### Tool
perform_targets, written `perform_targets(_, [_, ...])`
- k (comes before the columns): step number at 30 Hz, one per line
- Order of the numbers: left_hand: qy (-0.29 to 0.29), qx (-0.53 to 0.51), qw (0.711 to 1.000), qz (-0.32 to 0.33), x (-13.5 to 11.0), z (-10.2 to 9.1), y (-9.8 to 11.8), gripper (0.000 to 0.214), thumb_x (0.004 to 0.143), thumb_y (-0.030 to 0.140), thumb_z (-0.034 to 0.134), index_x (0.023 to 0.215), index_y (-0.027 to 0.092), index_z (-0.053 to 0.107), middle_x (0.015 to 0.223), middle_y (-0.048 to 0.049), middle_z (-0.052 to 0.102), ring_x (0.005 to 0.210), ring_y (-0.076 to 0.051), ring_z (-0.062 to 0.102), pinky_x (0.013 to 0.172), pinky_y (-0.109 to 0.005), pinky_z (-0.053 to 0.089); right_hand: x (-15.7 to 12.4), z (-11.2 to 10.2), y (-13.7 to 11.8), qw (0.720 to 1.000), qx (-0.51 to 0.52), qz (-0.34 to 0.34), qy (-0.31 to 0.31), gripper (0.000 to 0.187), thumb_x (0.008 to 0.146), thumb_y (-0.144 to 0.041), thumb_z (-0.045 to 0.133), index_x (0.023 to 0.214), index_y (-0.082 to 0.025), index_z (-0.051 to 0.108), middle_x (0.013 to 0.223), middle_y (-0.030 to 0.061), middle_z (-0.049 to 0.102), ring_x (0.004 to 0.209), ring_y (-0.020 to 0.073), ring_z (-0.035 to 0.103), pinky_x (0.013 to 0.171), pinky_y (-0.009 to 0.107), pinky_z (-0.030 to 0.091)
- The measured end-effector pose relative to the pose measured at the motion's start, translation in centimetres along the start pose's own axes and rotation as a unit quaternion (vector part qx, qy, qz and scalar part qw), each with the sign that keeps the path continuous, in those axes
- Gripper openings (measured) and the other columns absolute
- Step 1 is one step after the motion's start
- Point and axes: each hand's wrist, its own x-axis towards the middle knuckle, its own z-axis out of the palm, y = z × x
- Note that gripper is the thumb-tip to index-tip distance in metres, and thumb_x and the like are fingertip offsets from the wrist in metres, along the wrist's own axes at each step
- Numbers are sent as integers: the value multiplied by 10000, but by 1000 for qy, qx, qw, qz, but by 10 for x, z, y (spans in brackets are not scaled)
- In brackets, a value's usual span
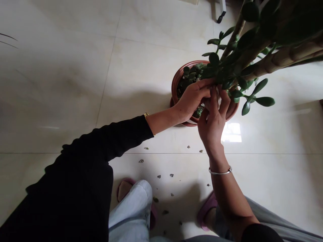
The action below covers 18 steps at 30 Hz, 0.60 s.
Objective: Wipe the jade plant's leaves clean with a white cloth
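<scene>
A jade plant (248,99) with thick brown stems and fleshy green leaves grows in a round reddish-brown pot (176,82). Both hands meet over the pot's near side, by the base of the stems. My left hand (190,101) comes in from the left, its fingers closed together and reaching under the leaves; their tips are partly hidden. Beside it, my right hand (214,122) has bent, closed fingers. Something whitish shows between its fingers, too covered to name. Small plants and pebbly soil show in the pot to the left of my hands.
Several small dry leaf bits (172,175) lie scattered on the pale tiled floor (75,101) between my feet and the pot. A wheeled metal leg (222,11) stands at the top. Tall stems lean toward the upper right. Pink slippers (207,210) are below.
</scene>
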Motion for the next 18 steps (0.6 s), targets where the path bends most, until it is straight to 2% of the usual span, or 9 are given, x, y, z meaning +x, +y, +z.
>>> perform_targets(2, [-8,2,1000,2,1,-2,0,413,817,18,602,1140,210,775,966,-29,791,1112,-208,674,988,-339,523,-6,-3,-1,1000,10,-9,-3,865,874,-11,358,1682,-322,356,1704,132,377,1589,267,420,1030,454,636])
perform_targets(6, [0,-4,1000,7,2,-3,-3,343,798,-11,573,994,201,757,921,-21,753,997,-183,649,915,-325,514,-12,-8,-3,999,31,-16,12,837,900,-18,340,1678,-325,358,1691,132,396,1562,261,466,1079,483,614])
perform_targets(9, [-7,-13,1000,-1,1,-2,-4,372,797,-37,523,972,204,747,967,-30,771,956,-167,639,948,-329,514,-9,-6,-1,997,41,-38,45,837,898,-23,352,1683,-315,355,1687,140,391,1607,265,398,1136,503,578])
perform_targets(11, [-12,-18,1000,-2,1,-1,-4,368,806,-36,521,972,206,744,986,-33,780,1015,-175,660,1014,-346,513,-7,-4,0,997,38,-47,51,844,883,-18,373,1680,-293,364,1678,151,396,1616,265,376,1165,520,554])
perform_targets(15, [3,-34,999,-10,-2,-2,-1,327,833,-12,570,1027,196,732,1068,-38,794,1217,-206,688,1144,-373,479,-12,-8,-3,996,40,-52,60,707,942,-39,365,1602,-263,486,1578,154,514,1539,264,488,1206,568,507])
perform_targets(18, [10,-43,999,-26,-8,-6,5,377,847,-27,558,1099,200,723,1171,-36,801,1291,-194,681,1181,-355,466,-15,-18,-15,990,51,-79,101,605,998,-106,417,1564,-287,528,1525,122,561,1500,283,537,1278,645,395])
